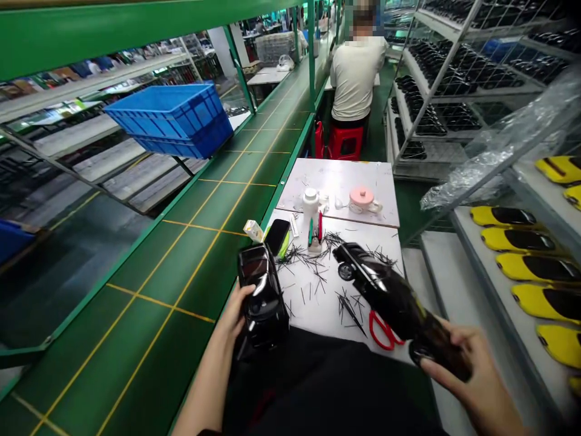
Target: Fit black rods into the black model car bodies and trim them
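My left hand [236,307] grips a black toy car [262,297] by its side, at the table's left edge beside the green conveyor. A second, longer black toy car [385,290] is tilted over the right part of the white table [313,312]. My right hand [467,363] is wrapped round its near end. Red-handled scissors [382,332] lie partly under that car. Thin black strips [318,275] are scattered on the table, with dark tweezers [352,315] among them. Red and green handled tools [315,233] stand in the middle.
A green conveyor [181,260] runs along the left, with blue crates [175,118] beyond. A phone [276,236], white bottle [310,201] and pink-lidded cup [362,198] are on the table. Yellow car shells [531,268] fill the right rack. A person [356,79] sits ahead.
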A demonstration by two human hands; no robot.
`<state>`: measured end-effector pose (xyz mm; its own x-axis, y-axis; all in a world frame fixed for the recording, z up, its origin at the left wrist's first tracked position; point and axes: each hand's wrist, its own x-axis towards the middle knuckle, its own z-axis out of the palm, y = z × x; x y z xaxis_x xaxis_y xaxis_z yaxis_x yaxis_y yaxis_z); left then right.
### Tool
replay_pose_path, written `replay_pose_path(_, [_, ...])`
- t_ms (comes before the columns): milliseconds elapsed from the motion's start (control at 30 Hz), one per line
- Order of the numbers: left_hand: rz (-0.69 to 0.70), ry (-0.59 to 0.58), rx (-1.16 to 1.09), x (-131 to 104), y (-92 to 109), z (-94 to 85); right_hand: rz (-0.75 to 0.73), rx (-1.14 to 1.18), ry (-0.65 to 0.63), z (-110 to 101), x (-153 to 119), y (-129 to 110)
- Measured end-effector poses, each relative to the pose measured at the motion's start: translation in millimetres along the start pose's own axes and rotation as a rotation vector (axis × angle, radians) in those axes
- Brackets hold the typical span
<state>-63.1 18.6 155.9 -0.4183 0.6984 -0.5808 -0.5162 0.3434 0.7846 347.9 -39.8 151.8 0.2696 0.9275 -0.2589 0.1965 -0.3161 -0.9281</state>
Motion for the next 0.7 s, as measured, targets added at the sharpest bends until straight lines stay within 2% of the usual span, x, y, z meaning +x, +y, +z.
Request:
replay_pose_path(133, [-0.157, 0.027, 0.025, 32.8, -37.0, 5.8, 0.053, -0.131, -0.079, 51.6, 19.1, 14.3])
replay_pose_path(333, [-0.296, 0.039, 0.013, 53.0, -96.1, 26.1, 0.082, -0.289, 0.037, 83.6, 48.4, 20.9])
replay_pose_path(400, [-0.294, 0.022, 0.013, 58.7, -111.2, 32.4, 0.069, -0.321, 0.077, 93.8, 72.8, 19.6])
replay_pose_path(500, [-0.263, -0.017, 0.036, 68.9, -126.5, 36.5, 0.033, -0.373, 0.157, 119.8, 125.1, 21.8])
replay_pose_path(600, [-0.226, -0.052, 0.092, 79.5, -129.7, 34.3, -0.004, -0.440, 0.287, 155.2, 182.5, 28.7])
replay_pose_path(700, [-0.214, -0.073, 0.170, 90.3, -123.8, 30.9, -0.052, -0.480, 0.375, 189.4, 226.8, 35.4])
